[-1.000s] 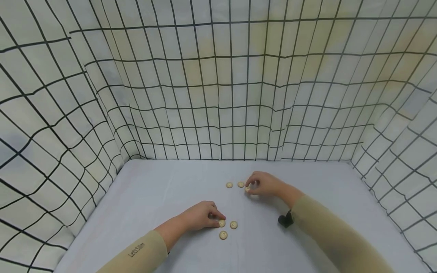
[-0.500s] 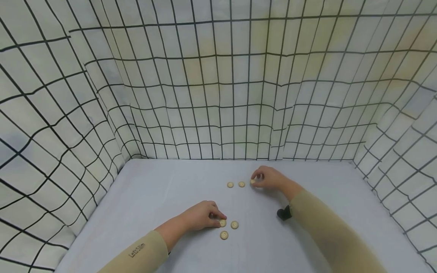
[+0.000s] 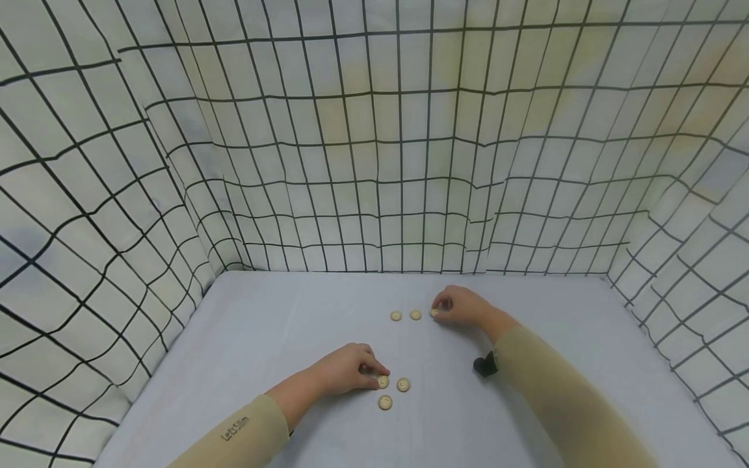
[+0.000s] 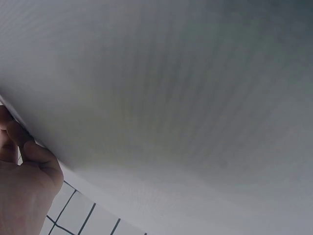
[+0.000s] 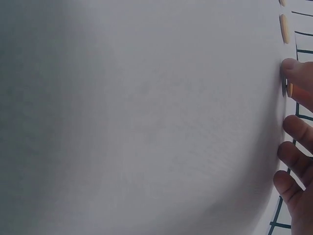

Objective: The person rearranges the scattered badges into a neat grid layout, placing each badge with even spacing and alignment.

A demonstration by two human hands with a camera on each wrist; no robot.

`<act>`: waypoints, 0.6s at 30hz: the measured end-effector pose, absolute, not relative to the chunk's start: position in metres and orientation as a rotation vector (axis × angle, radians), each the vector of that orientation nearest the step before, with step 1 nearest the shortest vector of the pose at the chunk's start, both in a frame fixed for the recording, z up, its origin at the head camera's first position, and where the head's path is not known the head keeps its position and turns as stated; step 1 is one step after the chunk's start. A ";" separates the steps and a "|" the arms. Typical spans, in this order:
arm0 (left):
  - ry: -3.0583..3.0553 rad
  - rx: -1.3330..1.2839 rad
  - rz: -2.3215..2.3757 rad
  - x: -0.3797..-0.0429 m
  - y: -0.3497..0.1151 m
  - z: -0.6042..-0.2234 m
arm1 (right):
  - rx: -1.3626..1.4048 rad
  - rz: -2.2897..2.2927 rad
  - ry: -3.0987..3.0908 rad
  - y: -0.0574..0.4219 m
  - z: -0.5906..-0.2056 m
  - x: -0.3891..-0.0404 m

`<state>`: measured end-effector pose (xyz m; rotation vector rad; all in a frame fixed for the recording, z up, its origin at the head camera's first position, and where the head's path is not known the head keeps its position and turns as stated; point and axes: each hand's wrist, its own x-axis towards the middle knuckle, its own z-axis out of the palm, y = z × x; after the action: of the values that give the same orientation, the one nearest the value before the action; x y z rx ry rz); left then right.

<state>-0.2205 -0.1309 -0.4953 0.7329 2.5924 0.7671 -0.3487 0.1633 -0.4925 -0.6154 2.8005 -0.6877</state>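
In the head view, my left hand (image 3: 345, 370) rests on the white table and pinches a round wooden button (image 3: 383, 382) between thumb and forefinger. Two more buttons lie close by: one to its right (image 3: 403, 385), another just nearer to me (image 3: 385, 402). Farther off, my right hand (image 3: 461, 305) pinches a button (image 3: 434, 312) at the right end of a short row. Left of it sit a middle button (image 3: 415, 315) and an end button (image 3: 396, 316). The right wrist view shows the pinched button edge-on (image 5: 290, 89) by the thumb. No button shows in the left wrist view.
A white sheet covers the table (image 3: 281, 312). White walls with a black grid (image 3: 351, 162) stand at the back and both sides. A black object (image 3: 486, 365) hangs under my right sleeve at the wrist.
My right hand has carried its button right and slightly away from me, widening the gap to the middle button, then nearly stopped. My left hand keeps its pinch in place.
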 end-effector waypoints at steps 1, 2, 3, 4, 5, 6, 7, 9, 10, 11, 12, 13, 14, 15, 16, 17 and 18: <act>2.593 0.732 0.765 -0.220 -0.131 -0.495 | -0.618 -0.683 2.799 0.163 -0.492 -0.349; 2.593 0.729 0.762 -0.220 -0.131 -0.494 | -0.619 -0.679 2.800 0.163 -0.493 -0.349; 2.593 0.727 0.758 -0.220 -0.130 -0.493 | -0.619 -0.674 2.799 0.163 -0.493 -0.349; 2.593 0.726 0.757 -0.220 -0.130 -0.493 | -0.618 -0.668 2.802 0.163 -0.493 -0.349; 2.593 0.728 0.754 -0.220 -0.131 -0.493 | -0.611 -0.658 2.806 0.163 -0.493 -0.349; 2.594 0.730 0.748 -0.220 -0.130 -0.493 | -0.607 -0.644 2.811 0.164 -0.494 -0.350; 2.594 0.730 0.744 -0.220 -0.130 -0.493 | -0.600 -0.638 2.812 0.164 -0.494 -0.350; 2.594 0.732 0.743 -0.220 -0.129 -0.493 | -0.593 -0.632 2.817 0.165 -0.495 -0.350; 2.595 0.734 0.739 -0.221 -0.129 -0.494 | -0.594 -0.627 2.819 0.165 -0.495 -0.350; 2.597 0.735 0.734 -0.221 -0.128 -0.494 | -0.596 -0.625 2.820 0.166 -0.495 -0.350; 2.600 0.735 0.730 -0.221 -0.128 -0.493 | -0.606 -0.625 2.818 0.166 -0.495 -0.350; 2.600 0.735 0.731 -0.221 -0.129 -0.493 | -0.614 -0.628 2.817 0.166 -0.495 -0.350; 2.602 0.736 0.730 -0.220 -0.129 -0.493 | -0.622 -0.632 2.817 0.166 -0.495 -0.349; 2.602 0.738 0.733 -0.220 -0.130 -0.493 | -0.627 -0.636 2.814 0.166 -0.495 -0.349; 2.601 0.740 0.737 -0.220 -0.130 -0.493 | -0.631 -0.637 2.811 0.165 -0.495 -0.350; 2.599 0.746 0.746 -0.220 -0.130 -0.493 | -0.630 -0.642 2.809 0.165 -0.495 -0.350; 2.597 0.747 0.753 -0.220 -0.131 -0.493 | -0.626 -0.643 2.807 0.165 -0.495 -0.350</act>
<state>-0.2198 -0.1307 -0.4928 0.7471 2.5965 0.7533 -0.3501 0.1651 -0.4951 -0.6264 2.8075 -0.6431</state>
